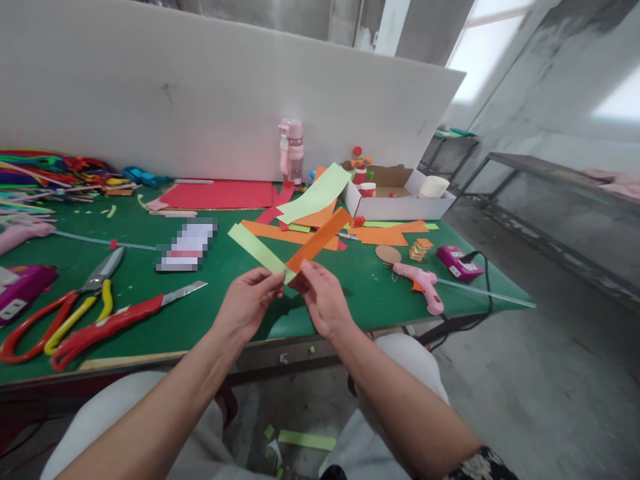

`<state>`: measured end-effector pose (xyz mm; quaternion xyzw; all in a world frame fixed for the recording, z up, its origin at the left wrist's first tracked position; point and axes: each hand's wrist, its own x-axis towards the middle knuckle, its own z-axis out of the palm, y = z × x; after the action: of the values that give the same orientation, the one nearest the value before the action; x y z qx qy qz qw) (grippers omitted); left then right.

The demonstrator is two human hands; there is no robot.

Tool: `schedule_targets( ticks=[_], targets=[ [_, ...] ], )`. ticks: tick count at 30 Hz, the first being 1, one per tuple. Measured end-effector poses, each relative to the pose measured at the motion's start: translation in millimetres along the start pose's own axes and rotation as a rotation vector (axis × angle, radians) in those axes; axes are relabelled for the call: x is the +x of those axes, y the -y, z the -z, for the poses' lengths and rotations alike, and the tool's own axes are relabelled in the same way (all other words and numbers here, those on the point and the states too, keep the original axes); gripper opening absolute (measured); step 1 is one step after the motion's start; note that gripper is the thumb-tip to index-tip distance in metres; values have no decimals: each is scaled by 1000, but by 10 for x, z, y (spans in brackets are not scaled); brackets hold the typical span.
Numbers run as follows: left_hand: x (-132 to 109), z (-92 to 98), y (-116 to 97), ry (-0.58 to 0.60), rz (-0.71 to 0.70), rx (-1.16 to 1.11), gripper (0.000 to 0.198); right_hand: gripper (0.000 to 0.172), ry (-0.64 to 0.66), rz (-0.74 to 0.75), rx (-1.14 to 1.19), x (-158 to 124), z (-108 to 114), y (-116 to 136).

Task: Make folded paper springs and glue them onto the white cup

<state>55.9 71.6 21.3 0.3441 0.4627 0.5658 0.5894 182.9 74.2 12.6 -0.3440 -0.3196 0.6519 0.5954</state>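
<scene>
My left hand [253,298] pinches the lower end of a light green paper strip [257,249]. My right hand [323,293] grips the lower end of an orange paper strip [320,240]. The two strips meet and overlap between my fingertips, spreading upward in a V above the table's front edge. Behind them lie more orange paper strips [390,235], a wide light green sheet [317,195] and red strips, overlapping in a loose pile. A small folded orange and green paper piece [421,249] rests to the right, by a round brown disc [389,254].
On the green table [240,267] at left lie scissors [95,287], a red-handled knife [130,320] and a phone [188,245]. A pink glue gun [423,283] with its cable lies at right. A white box [400,205] and a pink bottle [295,153] stand behind.
</scene>
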Motion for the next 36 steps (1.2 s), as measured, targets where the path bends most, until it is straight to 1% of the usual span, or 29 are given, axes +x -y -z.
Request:
schedule_targets(
  ticks=[2,4,7,11,15,19,24,29,31,33,36],
  targets=[
    [0,-7,-9,4,2,2,45,36,1,-127,128,30,17,-11],
    [-1,-6,-20,14,7,4,45,35,-14,-182,202,52,41,-33],
    [-6,-4,-28,20,27,5,43,27,-10,-166,226,55,64,-70],
    [-4,7,-3,13,21,18,37,29,29,-125,160,23,50,-76],
    [14,29,30,6,-21,21,25,30,-4,-90,59,-11,16,-47],
    [21,27,25,-17,2,24,18,33,-11,-81,15,-25,1,-33],
    [7,41,14,-71,51,87,31,32,-9,-110,56,-21,2,-35],
    [34,99,38,-32,86,205,40,31,-1,-130,71,-21,19,-45],
    [50,108,52,-15,78,187,41,30,-17,-128,57,-15,30,-55],
    [54,104,62,11,65,123,41,28,-50,-111,52,2,43,-65],
    [22,82,74,94,43,34,44,28,-123,-50,74,35,57,-72]
  ],
)
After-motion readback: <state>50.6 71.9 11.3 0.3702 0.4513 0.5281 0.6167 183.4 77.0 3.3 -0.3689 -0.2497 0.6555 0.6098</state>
